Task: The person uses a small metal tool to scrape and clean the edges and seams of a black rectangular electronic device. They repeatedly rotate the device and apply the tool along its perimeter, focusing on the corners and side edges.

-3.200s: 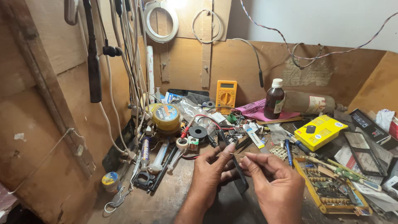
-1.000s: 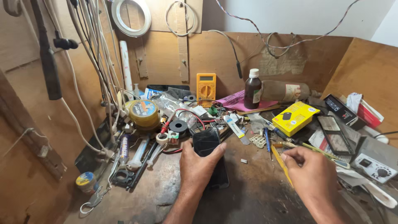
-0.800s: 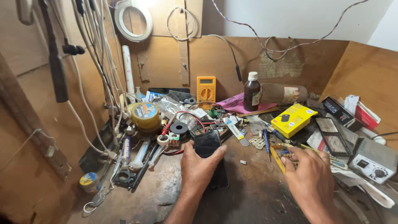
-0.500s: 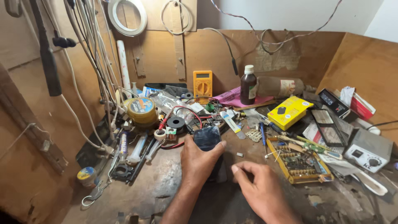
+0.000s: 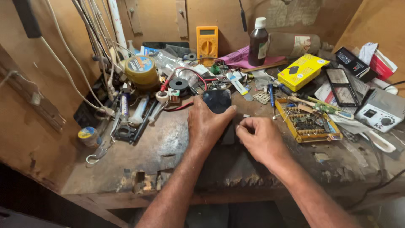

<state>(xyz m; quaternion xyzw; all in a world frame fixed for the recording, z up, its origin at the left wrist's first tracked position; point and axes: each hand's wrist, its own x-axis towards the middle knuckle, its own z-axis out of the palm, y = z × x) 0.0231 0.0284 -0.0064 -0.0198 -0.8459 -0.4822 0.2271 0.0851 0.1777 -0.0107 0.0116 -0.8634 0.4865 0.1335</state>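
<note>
Two bare hands rest on a worn, scarred wooden desk at the centre of the frame. The left hand lies flat, palm down and fingers spread, pressing on a dark, glossy rectangular phone whose upper end shows above the fingertips; the rest is hidden under the hand. The right hand, just right of it, is loosely curled with thumb and forefinger pinched together beside the phone's right edge; whether they hold anything is too small to tell.

Right of the hands sits a yellow open tray of small parts and bits. Above it, toward the upper right, lie a yellow flat cardboard box and a grey bench unit with a dial. At top centre stand an orange multimeter and a brown bottle with a white cap. Upper left of the phone are a black tape roll and a round yellow tin, with white cables hanging down the wooden wall.
</note>
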